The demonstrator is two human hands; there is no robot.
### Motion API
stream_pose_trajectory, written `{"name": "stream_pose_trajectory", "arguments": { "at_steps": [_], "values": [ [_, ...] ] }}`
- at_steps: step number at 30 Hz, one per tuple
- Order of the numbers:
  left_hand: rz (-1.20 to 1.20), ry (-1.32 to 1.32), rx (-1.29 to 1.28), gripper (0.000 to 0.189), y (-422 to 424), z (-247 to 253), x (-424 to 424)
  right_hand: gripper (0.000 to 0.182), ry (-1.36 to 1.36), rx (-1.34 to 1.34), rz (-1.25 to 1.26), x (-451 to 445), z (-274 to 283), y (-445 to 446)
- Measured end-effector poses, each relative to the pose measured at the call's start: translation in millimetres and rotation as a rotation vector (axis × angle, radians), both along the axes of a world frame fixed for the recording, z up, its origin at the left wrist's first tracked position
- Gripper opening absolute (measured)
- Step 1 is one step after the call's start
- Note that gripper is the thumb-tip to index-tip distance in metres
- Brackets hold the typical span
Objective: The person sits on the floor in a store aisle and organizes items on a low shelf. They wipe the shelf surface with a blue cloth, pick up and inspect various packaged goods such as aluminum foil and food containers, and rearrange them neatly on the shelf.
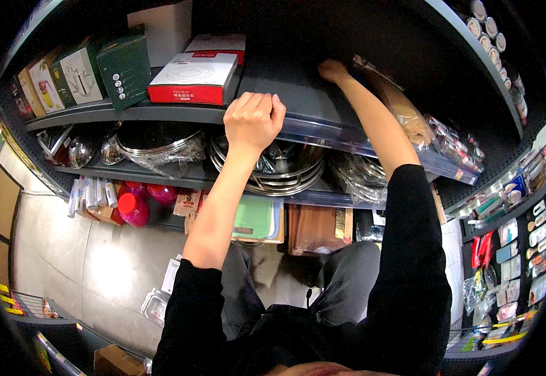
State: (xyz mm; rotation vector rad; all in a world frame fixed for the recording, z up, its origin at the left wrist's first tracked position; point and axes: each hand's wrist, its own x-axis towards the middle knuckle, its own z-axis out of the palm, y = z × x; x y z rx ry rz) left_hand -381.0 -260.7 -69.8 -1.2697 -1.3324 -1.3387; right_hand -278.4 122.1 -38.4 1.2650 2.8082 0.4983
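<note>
My left hand [254, 115] is curled over the front edge of a dark metal shelf [282, 89], its back towards me and its fingertips hidden. To its left lies a white and red ashtray box [193, 77] with a plate-like drawing on top. My right hand [334, 71] reaches deep onto the same shelf, fingers bent low over the surface. Whether it holds anything is hidden. Just right of that hand and forearm lie brown goods in clear plastic bags [404, 110].
Green boxes [125, 70] with pictured kettles stand at the shelf's left. Below sit metal pan lids or trays [291, 174], plastic-wrapped metalware [360, 176], cutting boards [254, 218] and pink jars [133, 209]. Clear plastic containers [156, 305] lie on the floor. Hanging packs [508, 263] line the right.
</note>
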Motion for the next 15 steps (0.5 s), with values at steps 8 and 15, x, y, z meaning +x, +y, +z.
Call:
{"name": "stream_pose_trajectory", "arguments": {
  "at_steps": [8,15],
  "values": [
    [0.110,0.024,0.007,0.017,-16,-6,-26,0.039,0.193,-0.145,0.539,-116,11,-201],
    [0.118,0.032,0.024,0.017,-16,-4,-27,0.052,0.123,-0.141,0.161,-39,31,-211]
  ]
}}
